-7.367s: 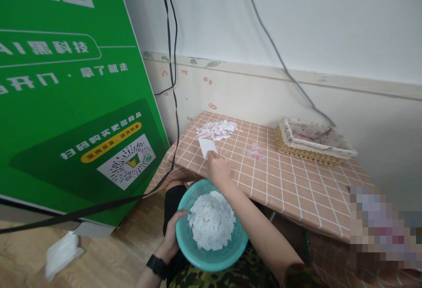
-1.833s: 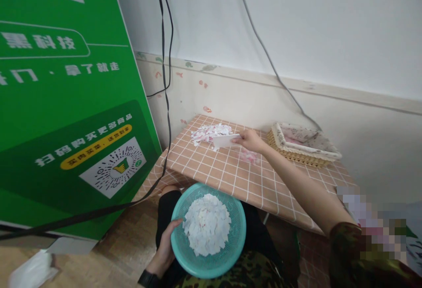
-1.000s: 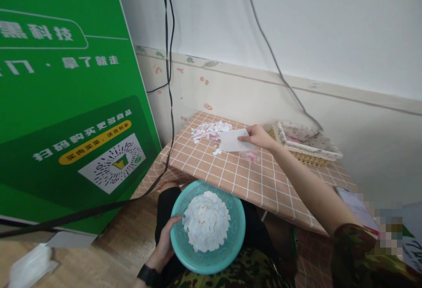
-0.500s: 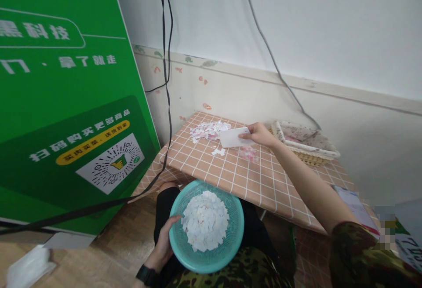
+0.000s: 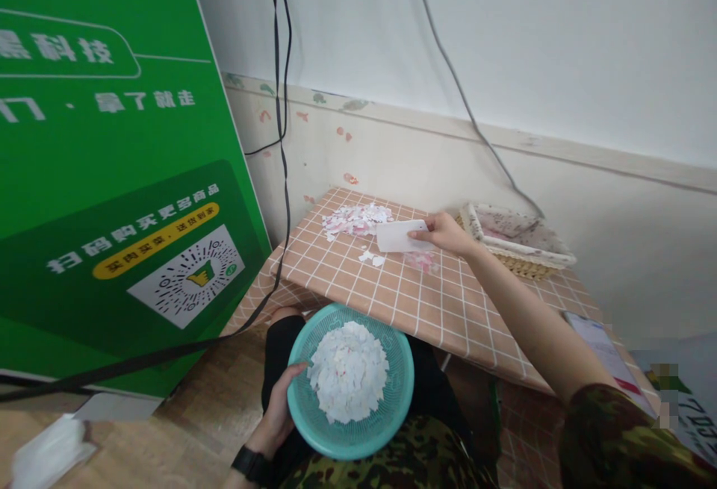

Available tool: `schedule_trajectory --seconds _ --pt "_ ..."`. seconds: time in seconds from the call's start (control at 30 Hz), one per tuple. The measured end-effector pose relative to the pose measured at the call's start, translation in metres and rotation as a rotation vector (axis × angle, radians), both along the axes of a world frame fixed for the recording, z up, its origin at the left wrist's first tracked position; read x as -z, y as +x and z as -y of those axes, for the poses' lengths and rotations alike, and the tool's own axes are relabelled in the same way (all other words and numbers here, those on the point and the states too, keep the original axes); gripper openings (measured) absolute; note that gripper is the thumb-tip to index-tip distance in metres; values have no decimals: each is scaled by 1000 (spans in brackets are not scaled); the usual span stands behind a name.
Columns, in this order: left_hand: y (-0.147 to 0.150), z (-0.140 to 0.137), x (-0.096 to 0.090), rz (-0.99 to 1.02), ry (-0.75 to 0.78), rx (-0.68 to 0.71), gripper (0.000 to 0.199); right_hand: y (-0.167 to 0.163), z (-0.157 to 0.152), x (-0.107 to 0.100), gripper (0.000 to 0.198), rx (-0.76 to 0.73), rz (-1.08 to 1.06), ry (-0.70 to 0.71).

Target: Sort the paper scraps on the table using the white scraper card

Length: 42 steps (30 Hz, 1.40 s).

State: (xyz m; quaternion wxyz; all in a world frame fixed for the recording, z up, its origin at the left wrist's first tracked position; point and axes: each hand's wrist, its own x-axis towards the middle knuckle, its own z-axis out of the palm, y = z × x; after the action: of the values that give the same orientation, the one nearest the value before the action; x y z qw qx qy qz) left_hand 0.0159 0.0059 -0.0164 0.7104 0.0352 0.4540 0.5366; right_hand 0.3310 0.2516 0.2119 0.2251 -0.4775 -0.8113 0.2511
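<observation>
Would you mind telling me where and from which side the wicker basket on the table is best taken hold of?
Probably by the near long rim of the basket, coming from above on the front side. It lies low and open-topped near the wall, so the far side is cramped. The right hand holds a white card just left of it, and the left hand holds the bowl.

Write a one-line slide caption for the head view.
Right hand holds a white card beside paper scraps on the checked table; left hand grips a scrap-filled teal basket.
</observation>
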Motion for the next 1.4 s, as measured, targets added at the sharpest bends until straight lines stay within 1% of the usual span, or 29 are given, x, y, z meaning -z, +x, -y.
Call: schedule_trajectory --seconds 0.17,0.33,0.43,0.53,0.7,0.87,0.93,1.1,1.17,1.27,1.4 --pt "1 -1 -1 -10 -10 -5 16 1 6 0 35 -29 -34 -84" --pt "3 -1 -11 -17 -32 7 15 -16 5 4 37 -6 -10 25" --pt "3 -1 -13 -22 -9 0 14 -27 2 7 37 -48 42 50" --pt "3 -1 -11 -16 -12 -4 13 -29 0 3 34 -82 81 56" --pt "1 0 -6 4 -28 15 14 -24 1 -9 31 -52 52 24" --pt "1 -1 -5 29 -8 30 17 -32 -1 -5 34 -91 79 114" --pt "1 -2 -6 23 -5 31 17 -33 -1 -4 35 -101 106 129" --pt "1 -1 -7 2 -6 30 17 -24 0 -11 31 -110 71 20" --pt "1 0 -7 -3 -3 32 19 -22 -1 -12 32 -105 52 7" --pt "1 0 -6 -3 1 27 19 -26 -1 -6 36 -131 44 16" --pt "1 -1 -4 3 -4 28 19 -36 0 3 35 -185 10 -28"
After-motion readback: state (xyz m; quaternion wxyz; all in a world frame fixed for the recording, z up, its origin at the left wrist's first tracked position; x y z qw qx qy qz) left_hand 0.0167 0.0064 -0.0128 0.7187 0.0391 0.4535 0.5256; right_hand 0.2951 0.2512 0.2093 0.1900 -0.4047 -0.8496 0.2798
